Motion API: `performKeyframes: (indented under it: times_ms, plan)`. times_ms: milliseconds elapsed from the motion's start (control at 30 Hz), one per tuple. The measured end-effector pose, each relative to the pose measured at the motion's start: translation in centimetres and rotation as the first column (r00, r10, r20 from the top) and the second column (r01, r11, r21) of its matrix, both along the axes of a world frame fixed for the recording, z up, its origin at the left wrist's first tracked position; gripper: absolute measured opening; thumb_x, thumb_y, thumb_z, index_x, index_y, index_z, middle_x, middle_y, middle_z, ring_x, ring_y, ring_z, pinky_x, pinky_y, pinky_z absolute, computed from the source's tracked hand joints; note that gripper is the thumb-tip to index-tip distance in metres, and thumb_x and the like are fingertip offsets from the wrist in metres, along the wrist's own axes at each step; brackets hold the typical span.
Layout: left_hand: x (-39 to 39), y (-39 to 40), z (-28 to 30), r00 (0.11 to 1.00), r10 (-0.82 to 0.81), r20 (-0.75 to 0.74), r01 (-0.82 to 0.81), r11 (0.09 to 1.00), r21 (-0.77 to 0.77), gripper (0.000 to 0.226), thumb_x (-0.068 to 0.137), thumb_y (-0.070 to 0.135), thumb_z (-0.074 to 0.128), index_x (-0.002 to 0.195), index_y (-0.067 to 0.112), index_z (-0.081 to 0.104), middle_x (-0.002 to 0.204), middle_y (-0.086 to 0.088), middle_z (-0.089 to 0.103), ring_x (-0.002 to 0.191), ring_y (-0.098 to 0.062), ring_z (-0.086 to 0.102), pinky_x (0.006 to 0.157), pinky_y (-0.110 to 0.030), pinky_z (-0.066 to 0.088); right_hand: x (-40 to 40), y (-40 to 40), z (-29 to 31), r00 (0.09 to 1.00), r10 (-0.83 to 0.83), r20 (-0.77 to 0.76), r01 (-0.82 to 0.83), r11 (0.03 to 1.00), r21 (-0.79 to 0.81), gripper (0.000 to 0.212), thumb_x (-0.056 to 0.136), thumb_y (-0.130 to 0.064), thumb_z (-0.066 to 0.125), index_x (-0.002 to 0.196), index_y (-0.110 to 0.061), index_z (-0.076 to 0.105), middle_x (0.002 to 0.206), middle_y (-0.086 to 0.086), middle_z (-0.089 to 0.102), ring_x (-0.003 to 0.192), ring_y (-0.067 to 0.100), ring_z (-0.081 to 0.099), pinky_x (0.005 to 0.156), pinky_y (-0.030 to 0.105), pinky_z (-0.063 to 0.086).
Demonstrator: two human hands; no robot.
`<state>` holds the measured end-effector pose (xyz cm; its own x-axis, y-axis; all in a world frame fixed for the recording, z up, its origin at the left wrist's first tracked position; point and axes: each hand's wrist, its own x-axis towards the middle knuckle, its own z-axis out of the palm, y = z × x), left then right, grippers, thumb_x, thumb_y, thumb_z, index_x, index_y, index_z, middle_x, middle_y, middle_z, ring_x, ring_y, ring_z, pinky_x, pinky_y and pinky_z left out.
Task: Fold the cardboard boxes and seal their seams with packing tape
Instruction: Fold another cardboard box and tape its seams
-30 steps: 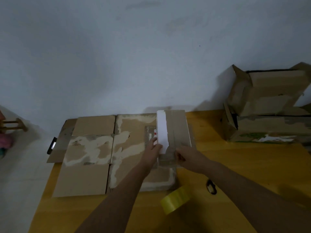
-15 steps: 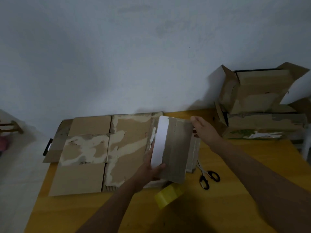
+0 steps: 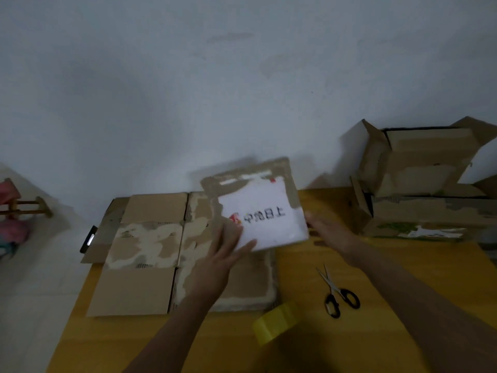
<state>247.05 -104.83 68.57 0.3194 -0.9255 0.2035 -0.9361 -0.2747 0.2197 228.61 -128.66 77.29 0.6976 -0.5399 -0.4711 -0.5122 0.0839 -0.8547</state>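
A small flattened cardboard box (image 3: 265,219) with a white printed face is tilted up above the flat stack, between my hands. My left hand (image 3: 224,254) lies with straight fingers against its lower left corner, thumb on the white face. My right hand (image 3: 326,232) grips its right edge. Below it, large flattened cardboard boxes (image 3: 139,265) lie on the yellow table (image 3: 403,265). A roll of yellowish packing tape (image 3: 277,324) stands near the front of the table, just right of my left forearm. Black-handled scissors (image 3: 338,294) lie to its right.
Two opened, worn cardboard boxes (image 3: 419,184) are stacked at the back right against the wall. A small black object (image 3: 90,239) hangs at the table's left edge. Off the table at the far left stands a wooden rack with pink items (image 3: 16,211).
The small box was lifted off the stack and turned, so its white printed face now shows. My right hand went from its far corner to its right edge. The scissors came into view.
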Motion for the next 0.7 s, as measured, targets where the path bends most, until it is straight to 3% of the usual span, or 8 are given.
performKeyframes:
  times_ms: [67, 200, 267, 367, 433, 500, 567, 700]
  plan:
    - [-0.4, 0.4, -2.4, 0.999, -0.051, -0.002, 0.051, 0.992, 0.115, 0.099, 0.071, -0.020, 0.063, 0.144, 0.043, 0.041, 0.166, 0.007, 0.001, 0.151, -0.033, 0.001, 0.060, -0.018, 0.053, -0.2, 0.5, -1.5, 0.994, 0.051, -0.096, -0.048, 0.998, 0.037, 0.045, 0.100, -0.042, 0.047, 0.141, -0.024, 0.045, 0.145, 0.004, 0.045, 0.128, 0.023, 0.046, 0.100, 0.038, 0.044]
    - [0.0, -0.8, -2.2, 0.998, -0.010, -0.060, 0.022, 0.978, 0.205, 0.045, 0.088, 0.001, 0.061, 0.125, 0.028, 0.064, 0.164, 0.010, -0.003, 0.151, -0.030, -0.002, 0.089, -0.039, 0.057, 0.4, -0.1, -2.8, 0.983, 0.007, -0.185, -0.028, 0.994, -0.109, 0.060, 0.097, -0.032, 0.057, 0.150, -0.017, 0.032, 0.154, 0.007, 0.033, 0.136, 0.027, 0.038, 0.107, 0.042, 0.039]
    - [0.6, -1.2, -1.3, 0.996, -0.007, -0.085, 0.029, 0.966, 0.256, 0.038, 0.095, 0.007, 0.051, 0.124, 0.025, 0.066, 0.160, 0.017, -0.004, 0.150, -0.021, -0.009, 0.103, -0.041, 0.049, 1.4, -0.7, -2.5, 0.984, -0.075, -0.159, 0.045, 0.982, -0.184, 0.061, 0.097, -0.030, 0.058, 0.150, -0.016, 0.030, 0.155, 0.007, 0.031, 0.136, 0.028, 0.037, 0.105, 0.042, 0.038]
    - [0.9, -0.6, -0.9, 0.997, -0.013, -0.072, 0.034, 0.954, 0.299, 0.039, 0.095, 0.010, 0.047, 0.121, 0.029, 0.069, 0.158, 0.024, -0.009, 0.149, -0.012, -0.012, 0.104, -0.038, 0.048, 3.8, -2.0, -1.7, 0.984, -0.166, -0.071, 0.146, 0.963, -0.227, 0.070, 0.093, -0.024, 0.065, 0.151, -0.017, 0.026, 0.155, 0.008, 0.031, 0.137, 0.029, 0.037, 0.102, 0.041, 0.039]
    - [0.4, 0.2, -0.8, 0.999, -0.036, -0.040, 0.046, 0.958, 0.284, 0.034, 0.090, 0.012, 0.056, 0.112, 0.031, 0.073, 0.161, 0.019, 0.007, 0.150, -0.016, 0.000, 0.099, -0.037, 0.051, 5.5, -2.9, -1.5, 0.974, -0.225, -0.016, 0.221, 0.966, -0.135, 0.081, 0.089, -0.022, 0.070, 0.153, -0.020, 0.021, 0.155, 0.008, 0.031, 0.137, 0.031, 0.038, 0.106, 0.045, 0.039]
    - [-0.1, 0.9, -1.0, 0.998, -0.062, 0.005, 0.060, 0.979, 0.196, 0.027, 0.078, 0.011, 0.070, 0.093, 0.031, 0.079, 0.153, 0.012, 0.040, 0.146, -0.021, 0.024, 0.086, -0.036, 0.058, 6.8, -3.6, -1.5, 0.962, -0.270, 0.038, 0.271, 0.962, -0.024, 0.087, 0.087, -0.019, 0.072, 0.153, -0.027, 0.017, 0.157, 0.007, 0.028, 0.137, 0.034, 0.038, 0.108, 0.053, 0.039]
    - [-0.4, 1.8, -1.5, 0.998, -0.063, -0.009, 0.063, 0.990, 0.129, 0.025, 0.079, 0.012, 0.063, 0.088, 0.029, 0.078, 0.145, 0.009, 0.052, 0.141, -0.024, 0.036, 0.078, -0.037, 0.061, 7.7, -3.9, -1.6, 0.957, -0.277, 0.082, 0.275, 0.961, 0.032, 0.089, 0.086, -0.012, 0.072, 0.153, -0.030, 0.017, 0.158, 0.007, 0.026, 0.138, 0.033, 0.036, 0.108, 0.055, 0.039]
    - [-1.3, 3.4, -2.3, 0.992, -0.099, -0.073, 0.101, 0.994, 0.028, 0.039, 0.087, 0.017, 0.042, 0.108, 0.023, 0.074, 0.145, 0.008, 0.052, 0.141, -0.024, 0.040, 0.097, -0.044, 0.054, 8.0, -3.0, -1.1, 0.971, -0.218, 0.095, 0.220, 0.976, -0.006, 0.064, 0.085, -0.005, 0.070, 0.141, -0.020, 0.043, 0.137, 0.007, 0.051, 0.125, 0.027, 0.049, 0.103, 0.044, 0.046]
